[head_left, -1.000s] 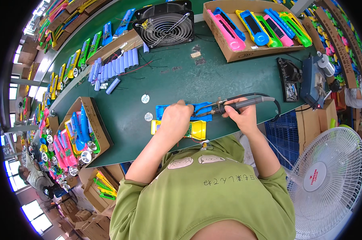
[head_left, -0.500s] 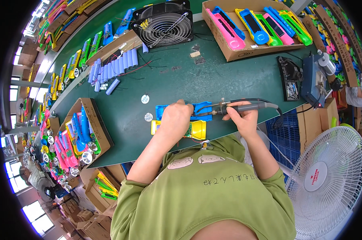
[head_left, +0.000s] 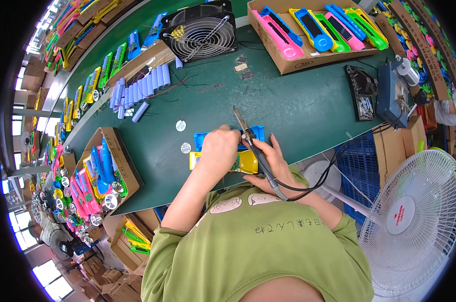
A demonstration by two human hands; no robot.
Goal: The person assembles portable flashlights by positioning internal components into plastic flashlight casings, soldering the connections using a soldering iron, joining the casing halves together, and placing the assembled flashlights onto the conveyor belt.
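Observation:
A blue plastic casing (head_left: 258,133) lies in front of me on the bench, with a yellow casing (head_left: 248,162) against its near side; a green board shows inside the yellow one. My left hand (head_left: 219,153) is closed over the blue casing, its fingertips bent down and whatever they pinch hidden. In my right hand (head_left: 277,163) rests a soldering iron (head_left: 257,151), its tip raised toward the far side and its cable hanging down past my wrist. The right thumb reaches to the near edge of the yellow casing.
Purple battery cells (head_left: 147,85) with wires lie at the far left, beside a black fan (head_left: 203,35). A carton (head_left: 293,64) of coloured casings stands at the far right, a blue soldering station (head_left: 393,95) at the right. Another carton (head_left: 122,156) sits left. A white fan (head_left: 404,221) stands lower right.
The soldering iron has swung from pointing left into the blue casing to pointing away from me. My right hand has moved left and nearer the yellow casing. My left hand has barely moved.

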